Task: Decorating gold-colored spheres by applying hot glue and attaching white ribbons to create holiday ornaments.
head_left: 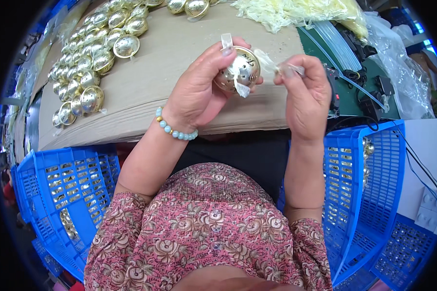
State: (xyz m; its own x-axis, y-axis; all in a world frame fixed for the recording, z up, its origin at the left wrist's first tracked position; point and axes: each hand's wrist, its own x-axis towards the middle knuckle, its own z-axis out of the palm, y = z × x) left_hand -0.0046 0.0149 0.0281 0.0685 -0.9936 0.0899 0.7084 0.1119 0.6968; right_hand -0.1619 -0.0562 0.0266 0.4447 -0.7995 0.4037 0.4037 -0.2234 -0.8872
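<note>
My left hand, with a beaded bracelet on its wrist, is closed around a shiny gold ball with small cut-out holes. A whitish strip hangs off the ball's near side, and another pale tab sticks up by my left thumb. To the right, my right hand pinches the end of a translucent, crumpled plastic strip that stretches toward the ball. Whether that strip is attached to the ball cannot be made out.
Many gold balls lie on the cardboard-covered table at the left. Yellowish plastic film is heaped at the back, beside clear strips and black cables. Blue crates holding gold balls stand on both sides of me.
</note>
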